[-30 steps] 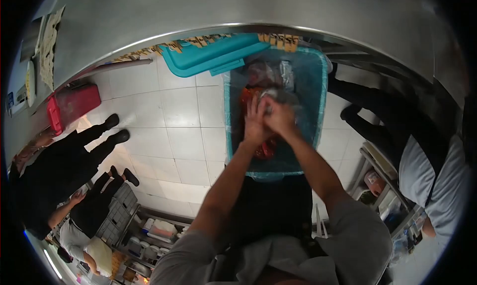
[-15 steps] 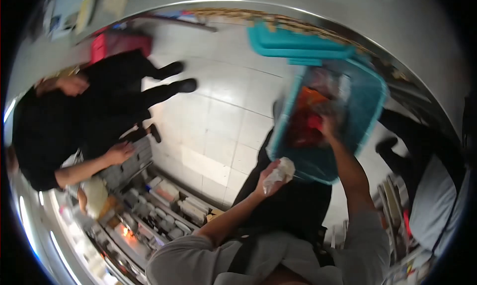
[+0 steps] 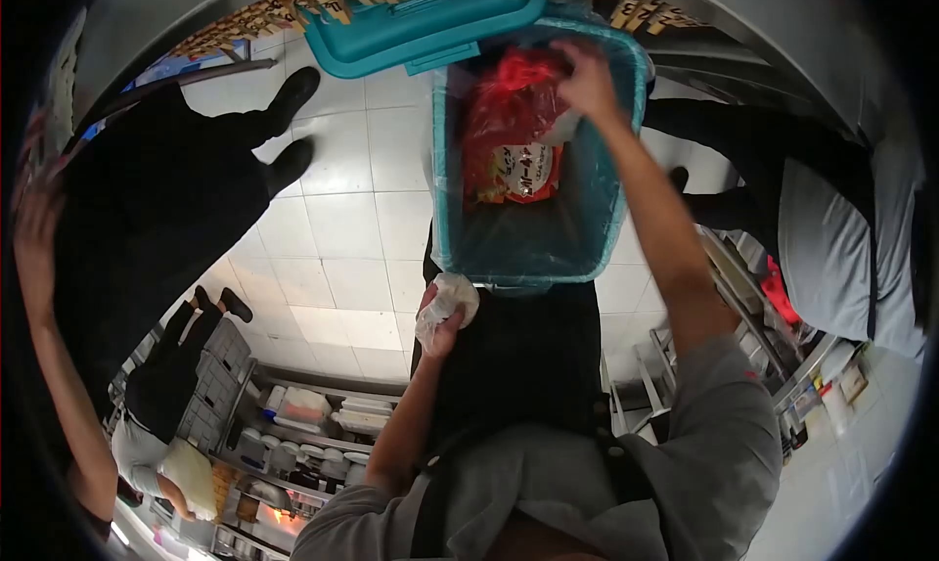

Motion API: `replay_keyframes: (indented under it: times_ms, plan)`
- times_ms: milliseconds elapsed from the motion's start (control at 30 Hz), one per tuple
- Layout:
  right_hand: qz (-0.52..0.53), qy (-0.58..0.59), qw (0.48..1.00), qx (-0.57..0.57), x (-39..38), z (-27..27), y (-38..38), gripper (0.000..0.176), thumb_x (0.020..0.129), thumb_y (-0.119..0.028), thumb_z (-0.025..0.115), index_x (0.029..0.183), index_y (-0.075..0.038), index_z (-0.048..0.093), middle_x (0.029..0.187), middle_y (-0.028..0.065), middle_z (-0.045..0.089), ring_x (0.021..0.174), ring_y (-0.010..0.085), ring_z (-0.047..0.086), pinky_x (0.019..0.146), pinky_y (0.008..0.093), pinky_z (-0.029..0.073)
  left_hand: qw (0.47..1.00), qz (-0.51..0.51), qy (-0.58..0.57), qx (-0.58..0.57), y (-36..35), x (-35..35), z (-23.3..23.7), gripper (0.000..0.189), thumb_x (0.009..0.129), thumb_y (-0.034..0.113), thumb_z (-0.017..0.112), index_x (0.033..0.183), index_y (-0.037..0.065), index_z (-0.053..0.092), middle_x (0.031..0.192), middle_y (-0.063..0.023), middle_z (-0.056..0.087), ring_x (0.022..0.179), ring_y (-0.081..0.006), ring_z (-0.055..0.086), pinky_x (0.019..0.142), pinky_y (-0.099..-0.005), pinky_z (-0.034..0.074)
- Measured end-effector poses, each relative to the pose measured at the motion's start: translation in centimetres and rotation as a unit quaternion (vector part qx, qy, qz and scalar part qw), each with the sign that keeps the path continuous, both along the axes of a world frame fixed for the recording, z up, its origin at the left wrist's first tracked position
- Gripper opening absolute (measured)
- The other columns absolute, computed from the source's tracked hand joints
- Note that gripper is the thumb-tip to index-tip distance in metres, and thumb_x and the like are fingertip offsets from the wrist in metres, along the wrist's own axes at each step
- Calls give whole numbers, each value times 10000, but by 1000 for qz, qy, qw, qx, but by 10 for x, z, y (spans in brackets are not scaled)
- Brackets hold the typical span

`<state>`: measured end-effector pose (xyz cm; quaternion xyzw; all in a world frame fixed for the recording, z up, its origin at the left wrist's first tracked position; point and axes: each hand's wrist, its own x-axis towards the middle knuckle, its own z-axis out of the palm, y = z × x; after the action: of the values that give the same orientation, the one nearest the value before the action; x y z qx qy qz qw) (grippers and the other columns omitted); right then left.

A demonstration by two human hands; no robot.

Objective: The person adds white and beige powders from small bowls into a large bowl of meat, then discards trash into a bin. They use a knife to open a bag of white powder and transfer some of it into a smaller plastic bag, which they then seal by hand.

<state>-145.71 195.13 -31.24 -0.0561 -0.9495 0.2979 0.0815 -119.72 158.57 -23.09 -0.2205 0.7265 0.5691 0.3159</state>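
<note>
Head view: a pale bundle (image 3: 456,293) in clear, crinkled film is held by the left hand (image 3: 443,334), just outside the seven o'clock corner of a teal bin (image 3: 440,160). The left grip is closed around the bundle. The right hand (image 3: 591,87) is placed inside the bin at one o'clock, over the right edge of a red plastic bag (image 3: 499,111); whether its grip is narrowed on any plastic cannot be told. The bag is heaped from ten to twelve o'clock within the bin, and below it a red printed packet (image 3: 533,170) is seen near the bin's middle. A teal lid (image 3: 421,38) is set outside, toward eleven o'clock.

The bundle is judged light and soft, easily carried in one hand, though its loose film may slide over what is wrapped; it is best held around its body rather than by the loose tail at seven o'clock. The red bag is judged limp, slippery and prone to sag, so it is best gripped at the gathered, brighter part toward one o'clock. The packet is judged pliable and smooth, with firmer purchase offered by its six o'clock edge.
</note>
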Motion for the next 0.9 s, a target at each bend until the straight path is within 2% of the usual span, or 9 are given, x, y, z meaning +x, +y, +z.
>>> replay_keyframes:
  times_ms: [100, 167, 233, 300, 433, 700, 733, 800, 900]
  plan:
    - [-166, 0, 977, -133, 99, 0, -51, 264, 663, 41, 561, 911, -43, 598, 937, 137, 602, 868, 322, 602, 751, 368, 490, 996, 71, -40, 24, 3, -5, 2, 462, 728, 66, 655, 1158, 6, 500, 1023, -100, 596, 948, -192, 567, 834, -311, 454]
    - [-256, -411, 859, -165, 156, -53, -75, 349, 742, -178, 607, 1080, -90, 593, 1084, 199, 571, 961, 368, 570, 814, 424, 461, 998, 38, -41, 26, -5, -4, -1, 519, 736, 89, 638, 1211, 1, 449, 1072, -106, 571, 980, -196, 551, 849, -318, 451]
    - [-297, -387, 831, -266, 188, -102, -101, 469, 788, -311, 574, 1208, -115, 504, 1135, 168, 562, 1010, 318, 558, 877, 402, 435, 997, 4, -64, 41, -11, -9, -5, 586, 743, 115, 612, 1274, -1, 393, 1118, -107, 547, 1013, -206, 536, 873, -326, 443]
    - [-394, -498, 516, -574, 194, -139, -118, 487, 790, -219, 584, 1251, -142, 448, 1221, 132, 504, 1084, 215, 515, 904, 333, 432, 999, -1, -53, -8, -16, -5, -7, 522, 745, 94, 661, 1217, -1, 457, 1026, -103, 604, 951, -194, 576, 821, -302, 464]
    - [-528, -347, 344, -695, 169, -130, -185, 425, 840, -261, 538, 1247, -168, 455, 1186, 114, 521, 1043, 249, 526, 927, 349, 425, 987, 24, -115, 112, -14, -7, -4, 577, 721, 102, 689, 1235, 2, 448, 1038, -101, 605, 959, -187, 575, 829, -299, 463]
    - [-512, -193, 389, -741, 190, -137, -160, 398, 868, -278, 503, 1243, -153, 454, 1138, 112, 539, 1003, 263, 543, 910, 365, 440, 987, -138, 80, -26, 56, -43, -23, 542, 686, 123, 706, 1170, -3, 498, 1037, -94, 599, 944, -178, 583, 835, -294, 458]
    - [-503, -177, 406, -742, 188, -140, -151, 396, 871, -280, 499, 1242, -152, 454, 1132, 112, 541, 998, 265, 546, 907, 367, 442, 998, -31, -38, 39, 69, -51, -32, 488, 690, 125, 691, 1129, -4, 520, 1024, -97, 595, 906, -180, 592, 834, -288, 449]
    - [-480, -147, 439, -746, 191, -150, -126, 390, 878, -284, 491, 1241, -148, 454, 1120, 111, 546, 988, 269, 550, 903, 372, 445, 947, 84, -300, 82, 90, -88, -31, 442, 687, 135, 680, 1093, 25, 545, 937, -121, 605, 810, -240, 620, 495, -379, 545]
    - [-379, -142, 546, -733, 203, -186, -83, 382, 888, -291, 478, 1240, -143, 453, 1102, 110, 553, 972, 275, 557, 896, 378, 451, 940, 116, -268, 174, 114, -93, -89, 459, 687, 137, 690, 1099, 30, 519, 900, -101, 604, 691, -226, 634, 359, -387, 516]
